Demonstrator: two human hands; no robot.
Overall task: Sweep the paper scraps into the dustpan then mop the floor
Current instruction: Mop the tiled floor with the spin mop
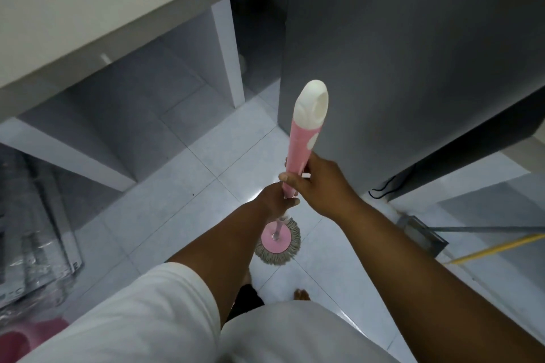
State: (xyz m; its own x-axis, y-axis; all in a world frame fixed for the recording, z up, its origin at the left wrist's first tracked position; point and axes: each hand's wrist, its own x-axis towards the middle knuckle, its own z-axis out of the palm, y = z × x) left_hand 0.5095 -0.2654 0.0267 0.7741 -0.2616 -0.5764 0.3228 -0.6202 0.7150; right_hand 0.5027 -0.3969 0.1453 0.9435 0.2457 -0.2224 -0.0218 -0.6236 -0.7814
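Two hands are closed around the pink mop handle (299,153): the right hand (321,183) grips high, on the pink sleeve below the white cap, and the left hand (277,197) grips just beneath it, where the sleeve meets the thin pole. The round mop head (278,240) lies flat on the white tiled floor (188,203), close in front of the bare feet and near the base of the grey cabinet (413,53). No paper scraps show on the visible tiles, so the sweeping stage appears finished and mopping is judged to be the step in hand. The dustpan (421,230) and a yellow broom handle (495,249) rest at the right, beside a black cable (383,188). Recommended practice: keep the head flat, draw it in overlapping passes toward the body, run it along the cabinet foot and under the counter (88,9), and step back onto dry tiles. Risk noted: wet tiles under bare feet, and the cable lying within reach of the strands.
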